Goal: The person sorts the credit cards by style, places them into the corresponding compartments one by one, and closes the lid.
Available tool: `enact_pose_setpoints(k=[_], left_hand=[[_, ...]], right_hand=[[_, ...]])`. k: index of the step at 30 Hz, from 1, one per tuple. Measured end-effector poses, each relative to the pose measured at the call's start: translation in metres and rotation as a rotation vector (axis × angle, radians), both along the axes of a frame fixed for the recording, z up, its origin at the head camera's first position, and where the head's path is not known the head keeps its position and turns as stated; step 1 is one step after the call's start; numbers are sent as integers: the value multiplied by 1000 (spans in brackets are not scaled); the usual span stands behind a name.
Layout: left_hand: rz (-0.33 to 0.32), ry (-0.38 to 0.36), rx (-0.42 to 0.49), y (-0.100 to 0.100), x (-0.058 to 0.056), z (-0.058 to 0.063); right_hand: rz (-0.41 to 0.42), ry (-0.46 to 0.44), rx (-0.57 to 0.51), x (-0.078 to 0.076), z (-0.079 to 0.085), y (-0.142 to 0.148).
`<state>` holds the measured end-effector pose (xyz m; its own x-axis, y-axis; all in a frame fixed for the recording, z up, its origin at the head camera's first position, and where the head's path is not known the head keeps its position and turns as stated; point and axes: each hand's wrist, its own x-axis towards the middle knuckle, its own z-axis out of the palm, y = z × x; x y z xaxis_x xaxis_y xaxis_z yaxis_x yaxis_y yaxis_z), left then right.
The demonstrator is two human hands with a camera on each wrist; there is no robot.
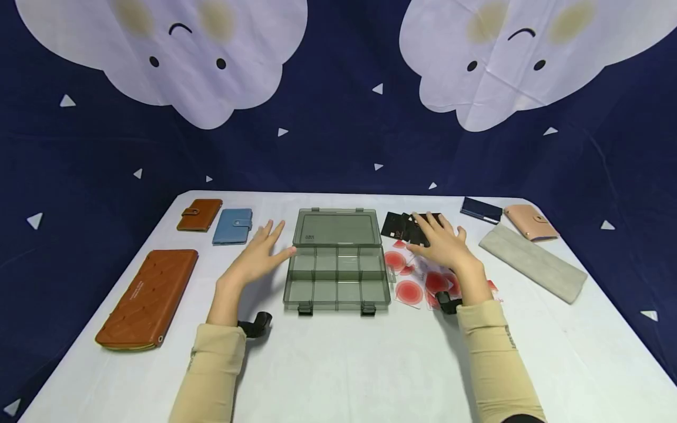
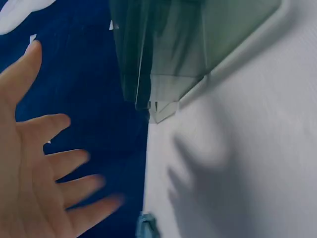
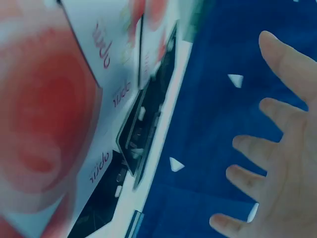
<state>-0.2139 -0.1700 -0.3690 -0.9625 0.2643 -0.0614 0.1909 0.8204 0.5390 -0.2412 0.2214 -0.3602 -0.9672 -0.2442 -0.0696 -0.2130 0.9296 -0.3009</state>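
My left hand [image 1: 257, 257] hovers with spread fingers just left of a clear grey-green compartment box [image 1: 337, 305]. The box lies with its lid [image 1: 337, 228] folded back, and no contents show in its compartments. In the left wrist view the left hand [image 2: 44, 173] is apart from the box [image 2: 178, 49], its shadow falling on the table. My right hand [image 1: 441, 244], fingers spread, is above black cards [image 1: 394, 225] and red-and-white cards [image 1: 409, 292]. The right wrist view shows the right hand [image 3: 277, 163] holding nothing, with the red-and-white cards [image 3: 49, 114] beside it.
On the left lie a large brown wallet [image 1: 148, 299], a small brown wallet [image 1: 200, 215] and a blue wallet [image 1: 233, 227]. To the right are a navy wallet [image 1: 481, 210], a tan wallet [image 1: 530, 222] and a grey cloth pouch [image 1: 534, 262]. A dark blue curtain [image 1: 338, 153] hangs behind the table.
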Motion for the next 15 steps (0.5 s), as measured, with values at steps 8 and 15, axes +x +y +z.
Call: enact_pose_setpoints(k=[8,15], left_hand=[[-37,-432,559,-7,-17,-25],[-103,-535,733,-15,-20,-44]], right_hand=[[86,-130,-32,-54,-8,-6],[91,-182,-13,-82,-19,-13]])
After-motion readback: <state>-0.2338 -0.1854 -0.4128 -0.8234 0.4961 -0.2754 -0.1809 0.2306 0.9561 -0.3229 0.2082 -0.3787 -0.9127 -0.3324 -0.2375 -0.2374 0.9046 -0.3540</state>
